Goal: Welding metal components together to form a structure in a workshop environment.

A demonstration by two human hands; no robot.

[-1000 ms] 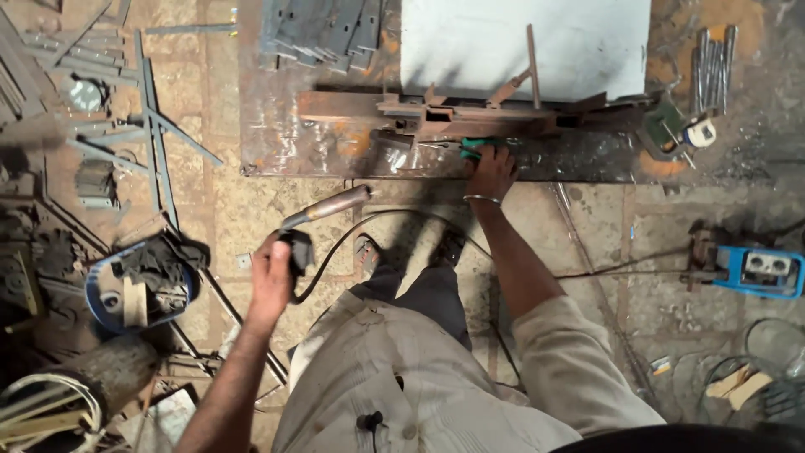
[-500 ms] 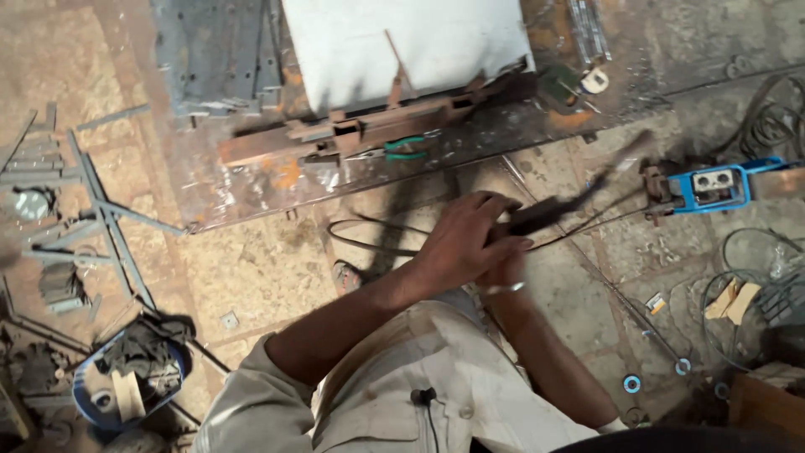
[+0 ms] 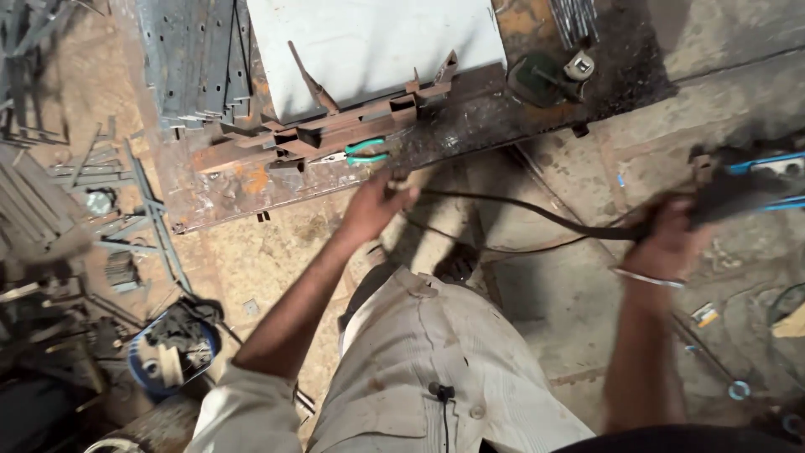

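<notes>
My left hand (image 3: 373, 205) is stretched forward near the front edge of a rusty steel plate (image 3: 243, 189), its fingers closed around one end of a black cable (image 3: 537, 214). Just beyond it, green-handled pliers (image 3: 365, 151) lie on the plate beside rusty angle pieces (image 3: 335, 130). My right hand (image 3: 671, 239), with a bangle on the wrist, is far out to the right and grips a dark, blurred tool handle (image 3: 725, 197). The cable runs between the two hands. A blue box-shaped device (image 3: 776, 168) sits right behind the handle.
A white sheet (image 3: 369, 42) lies on the plate, and grey perforated strips (image 3: 197, 59) lie to its left. A dark round object with a small tape measure (image 3: 545, 75) is at the back right. A blue bucket of scrap (image 3: 172, 352) and loose steel bars (image 3: 142, 201) crowd the left floor.
Both hands were together on the tool half a second ago. Now my right hand has carried it out to the right, and my left hand has moved forward toward the plate.
</notes>
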